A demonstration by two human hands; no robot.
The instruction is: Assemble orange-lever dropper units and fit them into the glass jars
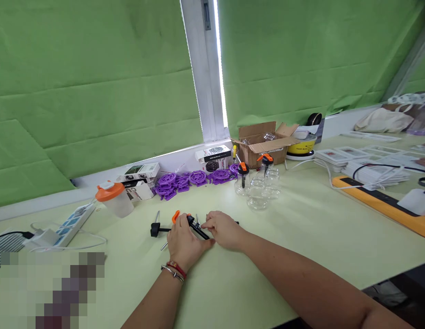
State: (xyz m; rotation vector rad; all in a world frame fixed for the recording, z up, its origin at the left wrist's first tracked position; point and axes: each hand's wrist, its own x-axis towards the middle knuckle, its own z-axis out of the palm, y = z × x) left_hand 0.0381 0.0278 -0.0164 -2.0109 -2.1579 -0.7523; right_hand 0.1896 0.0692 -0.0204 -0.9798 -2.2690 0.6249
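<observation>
My left hand [185, 244] is closed on a black tube-like part [199, 230] low over the table, the thumb stretched along its near end. My right hand [226, 230] is pinched at the part's right side, by a small metal pin [197, 218]; its exact grip is too small to make out. Left of my left hand lies another black part with a knob-like head [155, 230] and a thin metal rod sticking up. An orange lever piece [175, 216] shows just beyond my left fingers. Some pieces are partly hidden under my hands.
Glass bottles [258, 194], two with black-and-orange tops, stand ahead to the right. Purple plastic parts [198, 177], small boxes [214, 160] and an open carton [267, 139] line the back. A shaker cup [121, 203] and power strip [75, 224] are left; an orange-and-black bar [380, 205] lies right.
</observation>
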